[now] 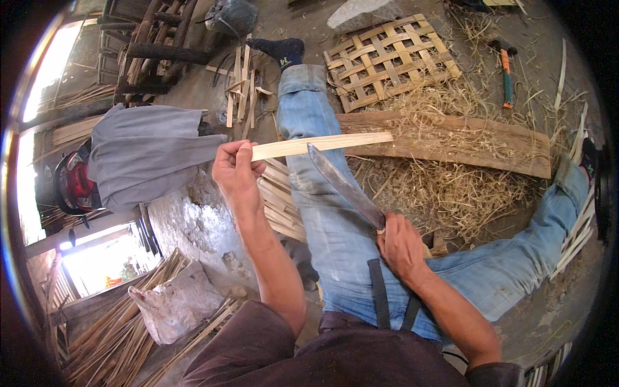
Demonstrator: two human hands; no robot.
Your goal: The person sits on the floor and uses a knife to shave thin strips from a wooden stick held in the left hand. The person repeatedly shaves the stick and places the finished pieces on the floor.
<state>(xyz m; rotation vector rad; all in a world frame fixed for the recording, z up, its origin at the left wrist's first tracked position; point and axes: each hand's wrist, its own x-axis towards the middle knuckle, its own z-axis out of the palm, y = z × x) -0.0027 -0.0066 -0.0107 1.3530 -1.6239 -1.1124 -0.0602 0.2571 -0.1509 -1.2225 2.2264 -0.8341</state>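
My left hand [238, 166] pinches one end of a pale, flat bamboo strip [322, 145], which stretches to the right above my jeans. In my right hand [402, 248] is a long knife [348, 190], its handle mostly hidden by my closed fingers. The dark blade slants up and left, and its tip lies at the lower edge of the strip; whether the two touch I cannot tell. Beyond the strip's far end lies a wooden plank [471, 143] strewn with thin shavings [445, 193].
A woven bamboo panel [390, 61] lies ahead, with a hammer [505, 74] to its right. Split strips [280, 200] are stacked beside my left leg. At left are a grey cloth [151, 155], a white sack [177, 303] and long bamboo bundles [119, 348].
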